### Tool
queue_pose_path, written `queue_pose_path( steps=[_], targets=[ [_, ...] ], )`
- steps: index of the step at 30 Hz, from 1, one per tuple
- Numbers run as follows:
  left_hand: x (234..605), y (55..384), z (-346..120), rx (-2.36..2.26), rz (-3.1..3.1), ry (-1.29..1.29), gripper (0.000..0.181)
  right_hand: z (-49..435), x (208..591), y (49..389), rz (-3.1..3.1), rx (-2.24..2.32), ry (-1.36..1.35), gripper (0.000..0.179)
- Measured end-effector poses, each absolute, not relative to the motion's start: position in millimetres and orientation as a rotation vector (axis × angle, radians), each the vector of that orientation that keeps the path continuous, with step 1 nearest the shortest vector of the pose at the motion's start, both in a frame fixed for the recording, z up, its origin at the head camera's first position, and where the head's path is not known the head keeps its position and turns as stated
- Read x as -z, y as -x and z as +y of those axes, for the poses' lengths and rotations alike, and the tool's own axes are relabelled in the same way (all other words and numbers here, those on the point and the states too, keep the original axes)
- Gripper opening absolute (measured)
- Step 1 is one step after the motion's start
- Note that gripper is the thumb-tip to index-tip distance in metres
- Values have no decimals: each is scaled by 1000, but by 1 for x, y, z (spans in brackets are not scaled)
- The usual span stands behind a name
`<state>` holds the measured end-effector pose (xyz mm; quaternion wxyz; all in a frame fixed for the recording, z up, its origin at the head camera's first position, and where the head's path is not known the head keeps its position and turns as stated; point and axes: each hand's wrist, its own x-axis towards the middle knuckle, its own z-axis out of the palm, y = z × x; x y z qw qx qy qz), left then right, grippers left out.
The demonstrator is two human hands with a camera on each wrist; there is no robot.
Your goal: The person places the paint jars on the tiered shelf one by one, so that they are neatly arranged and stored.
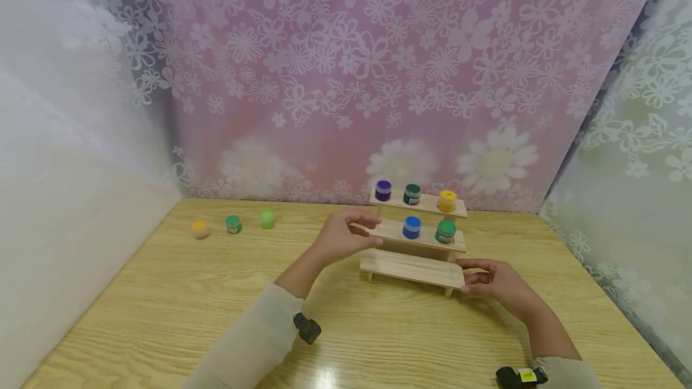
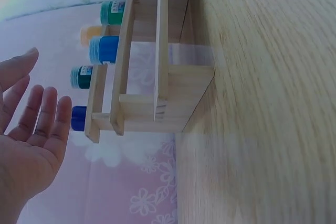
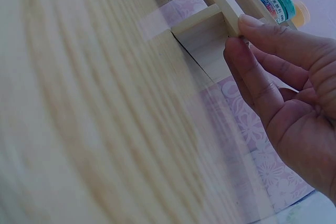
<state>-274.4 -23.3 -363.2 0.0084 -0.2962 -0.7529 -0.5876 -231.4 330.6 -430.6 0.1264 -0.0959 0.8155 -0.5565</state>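
Note:
A three-tier wooden display stand (image 1: 411,267) is on the table, right of centre. Its top tier carries a purple paint jar (image 1: 383,191), a dark green jar (image 1: 412,195) and a yellow jar (image 1: 447,201). On the middle tier are a blue jar (image 1: 411,227) and a green jar (image 1: 446,232). The lowest tier is bare. My right hand (image 1: 494,284) pinches the right end of that lowest tier between thumb and fingers. Beside the middle tier's left end, my left hand (image 1: 348,236) holds nothing, its fingers loosely bent and apart from the jars in the left wrist view.
Toward the table's back left stand three more jars: an orange-yellow one (image 1: 200,230), a green one (image 1: 233,224) and a light green one (image 1: 267,220). A floral curtain (image 1: 303,77) hangs behind the table (image 1: 178,311), with patterned side panels left and right.

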Motion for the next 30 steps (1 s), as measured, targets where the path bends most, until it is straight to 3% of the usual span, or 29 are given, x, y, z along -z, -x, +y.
queue_pose_path(
  steps=[20, 30],
  targets=[
    [342, 254, -74, 1845, -2276, 930, 36, 331, 430, 232, 2365, 1628, 273, 65],
    [367, 270, -104, 1739, -2331, 900, 46, 332, 433, 233, 2364, 1628, 267, 64]
  ],
)
